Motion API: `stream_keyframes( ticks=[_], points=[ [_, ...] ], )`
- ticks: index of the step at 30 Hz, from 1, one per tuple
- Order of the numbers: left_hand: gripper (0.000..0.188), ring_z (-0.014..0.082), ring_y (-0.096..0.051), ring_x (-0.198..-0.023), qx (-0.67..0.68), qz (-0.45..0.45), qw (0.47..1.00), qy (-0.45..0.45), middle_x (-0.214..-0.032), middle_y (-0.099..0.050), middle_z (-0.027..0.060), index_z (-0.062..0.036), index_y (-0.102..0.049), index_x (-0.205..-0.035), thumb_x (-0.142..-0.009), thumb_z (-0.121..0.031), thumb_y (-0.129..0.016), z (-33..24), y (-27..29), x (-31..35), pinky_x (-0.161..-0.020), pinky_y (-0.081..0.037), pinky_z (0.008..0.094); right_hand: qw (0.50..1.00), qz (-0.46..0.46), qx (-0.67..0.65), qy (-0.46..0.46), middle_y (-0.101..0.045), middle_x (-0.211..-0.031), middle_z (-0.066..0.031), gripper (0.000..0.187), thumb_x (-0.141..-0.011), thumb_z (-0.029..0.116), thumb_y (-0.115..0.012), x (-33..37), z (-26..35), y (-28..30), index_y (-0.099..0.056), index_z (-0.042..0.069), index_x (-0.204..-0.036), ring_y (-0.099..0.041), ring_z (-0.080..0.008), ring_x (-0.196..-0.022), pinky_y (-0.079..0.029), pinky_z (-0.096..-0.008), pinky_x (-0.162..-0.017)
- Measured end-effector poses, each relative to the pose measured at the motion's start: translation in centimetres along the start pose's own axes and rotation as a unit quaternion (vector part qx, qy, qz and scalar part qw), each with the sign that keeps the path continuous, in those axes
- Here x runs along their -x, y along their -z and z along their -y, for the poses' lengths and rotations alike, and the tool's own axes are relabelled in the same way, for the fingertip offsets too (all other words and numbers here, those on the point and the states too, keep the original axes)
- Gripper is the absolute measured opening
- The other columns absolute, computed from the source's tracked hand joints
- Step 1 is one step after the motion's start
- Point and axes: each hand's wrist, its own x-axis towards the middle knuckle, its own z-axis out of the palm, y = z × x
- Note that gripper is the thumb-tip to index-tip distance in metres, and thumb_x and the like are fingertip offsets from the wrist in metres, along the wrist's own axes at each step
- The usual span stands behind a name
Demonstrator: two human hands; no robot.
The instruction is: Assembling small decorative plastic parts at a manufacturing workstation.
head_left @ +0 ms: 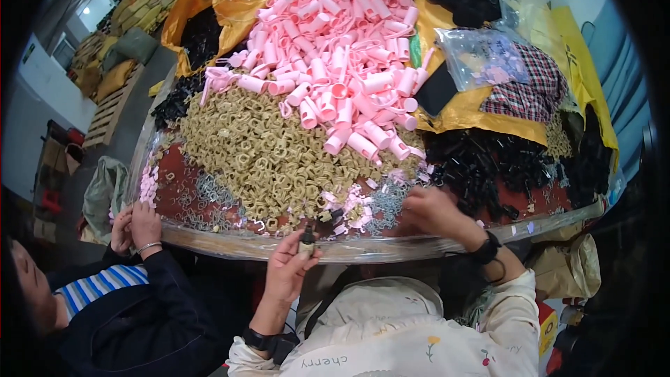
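My left hand [288, 265] is closed at the table's front edge, thumb and fingers gripping a small khaki plastic clip with a black top [307, 239]. Over the right part of the front edge, my right hand [437, 212] has its fingers bent together above small grey metal pieces [388, 204]. What lies between those fingertips, if anything, is too small to make out. Small pale pink pieces [357, 211] are scattered between my hands. Behind them spreads a wide heap of khaki plastic clips [269, 153].
Pink plastic cylinders [342, 63] pile up at the back centre. Black plastic parts [467, 167] lie at right, near a dark phone [436, 91] and a clear bag [481, 59]. At left, a co-worker's hands [137, 227] are at the table edge [363, 251].
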Motion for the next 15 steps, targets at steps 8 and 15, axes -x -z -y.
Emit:
stream_keyframes(
  ticks=[8,15],
  points=[
    [0.036,0.0215,-0.059,-0.086,0.016,-0.018,0.998,0.066,-0.103,-0.055,0.0135,-0.0007,-0.045,-0.113,-0.078,0.001,-0.053,1.3,1.8,0.2,-0.071,-0.052,0.0249,0.99,0.038,0.09,0.098,-0.047,-0.071,-0.0049,0.005,-0.069,0.013,-0.053,-4.8,4.2,-5.9,-0.05,0.009,-0.07,-0.053,-0.0215,-0.067,-0.038,-0.0331,-0.064],
    [0.038,0.0204,-0.061,-0.082,0.048,-0.028,0.995,0.08,-0.1,-0.057,0.0123,-0.0008,-0.044,-0.115,-0.078,0.002,-0.052,1.6,2.4,0.0,-0.069,-0.052,0.0241,0.995,0.038,0.008,0.091,-0.05,-0.071,-0.0055,0.01,-0.072,0.014,-0.054,-5.6,7.3,-4.7,-0.053,0.009,-0.081,-0.054,-0.0246,-0.065,-0.042,-0.0362,-0.059]
  ],
)
